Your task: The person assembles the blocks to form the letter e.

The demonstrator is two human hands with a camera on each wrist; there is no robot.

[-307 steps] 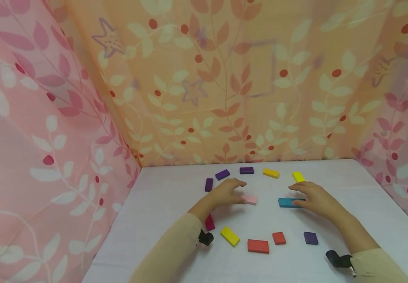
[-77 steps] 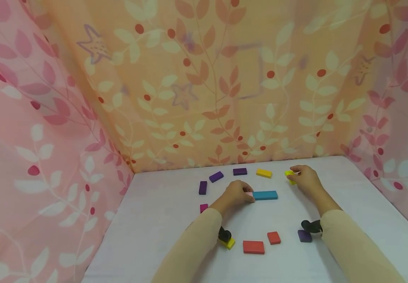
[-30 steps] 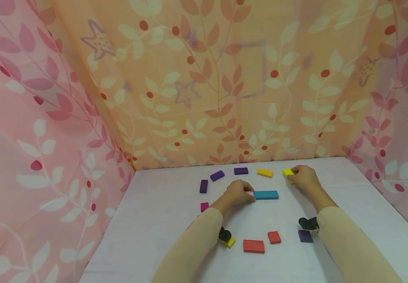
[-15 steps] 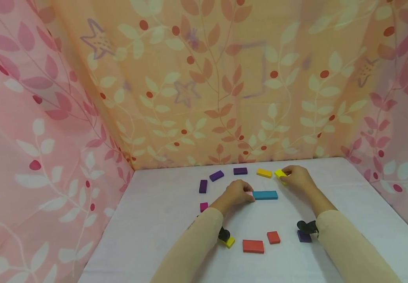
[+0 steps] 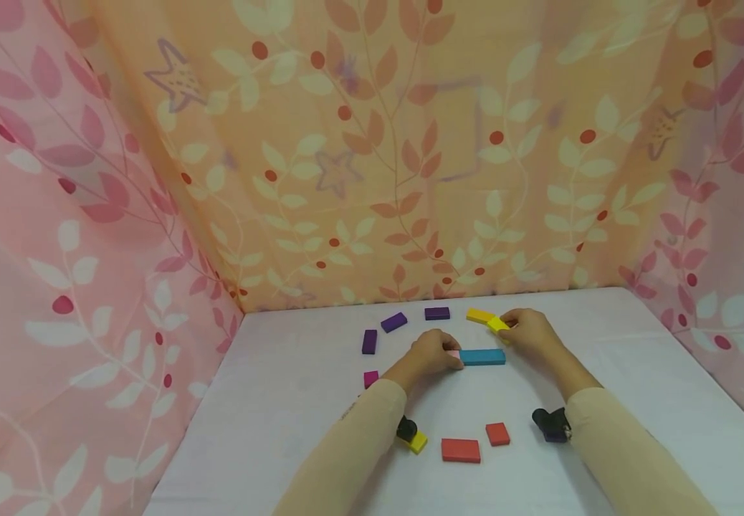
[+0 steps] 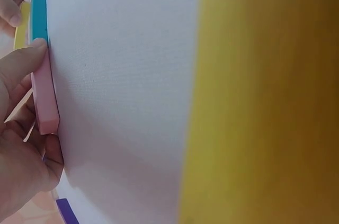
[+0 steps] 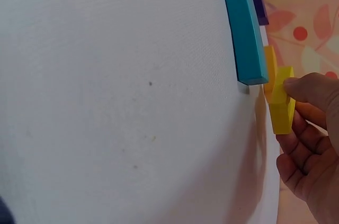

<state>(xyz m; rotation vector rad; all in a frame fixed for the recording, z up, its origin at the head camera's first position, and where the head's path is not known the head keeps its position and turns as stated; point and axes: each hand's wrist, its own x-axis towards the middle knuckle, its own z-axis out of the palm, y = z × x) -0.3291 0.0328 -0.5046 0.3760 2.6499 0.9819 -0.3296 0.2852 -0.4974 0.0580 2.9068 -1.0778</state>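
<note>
My left hand (image 5: 433,352) pinches a pink block (image 6: 45,97) between thumb and fingers. End to end with it on the table lies a longer teal block (image 5: 483,357), and the two look in contact. At the back right, my right hand (image 5: 530,332) grips a bright yellow block (image 7: 282,108) by thumb and fingertips. That block's far end is right by an orange-yellow block (image 5: 477,314); whether they touch I cannot tell. The pink block is mostly hidden behind my left fingers in the head view.
Purple blocks (image 5: 437,313) lie along the back and left of the white table (image 5: 294,401). Nearer are a magenta block (image 5: 371,378), a yellow block (image 5: 418,443) partly under my left wrist camera, and two red blocks (image 5: 460,450). My right wrist camera (image 5: 550,421) hides most of another purple block.
The teal block has moved left against the pink one, which my left hand has gripped. My right hand released the teal block, took the yellow block and brought it left beside the orange-yellow one.
</note>
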